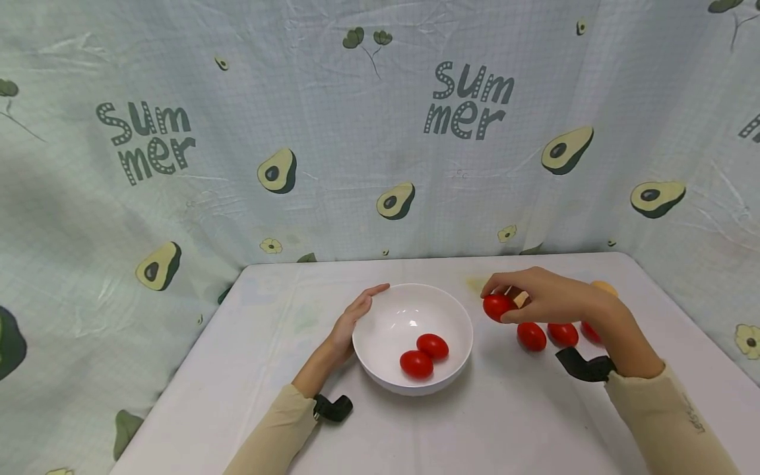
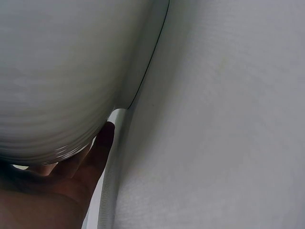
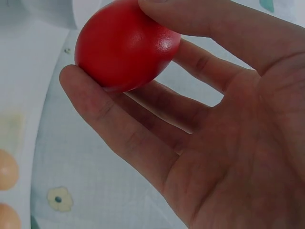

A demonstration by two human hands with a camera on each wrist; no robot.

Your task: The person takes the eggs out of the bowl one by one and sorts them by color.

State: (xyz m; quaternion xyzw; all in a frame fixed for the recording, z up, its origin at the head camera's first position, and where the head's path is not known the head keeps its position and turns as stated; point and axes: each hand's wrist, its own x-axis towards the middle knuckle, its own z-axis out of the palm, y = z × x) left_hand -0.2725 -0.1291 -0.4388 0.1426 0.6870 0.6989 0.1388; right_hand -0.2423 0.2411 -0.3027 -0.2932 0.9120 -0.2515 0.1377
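A white bowl [image 1: 457,330] sits mid-table with two red eggs [image 1: 424,355] inside. My left hand [image 1: 356,316] rests with straight fingers against the bowl's left rim; the left wrist view shows the bowl's outer wall [image 2: 62,71] close up. My right hand [image 1: 537,300] hovers just right of the bowl and pinches a red egg [image 1: 496,306] between thumb and fingers, seen large in the right wrist view as a red egg [image 3: 126,45]. Three more red eggs [image 1: 531,336] lie on the table under that hand.
A pale orange egg [image 1: 604,287] lies behind my right wrist; two orange eggs [image 3: 7,191] show at the right wrist view's left edge. The white table [image 1: 249,369] is backed by an avocado-print cloth [image 1: 380,132] on three sides.
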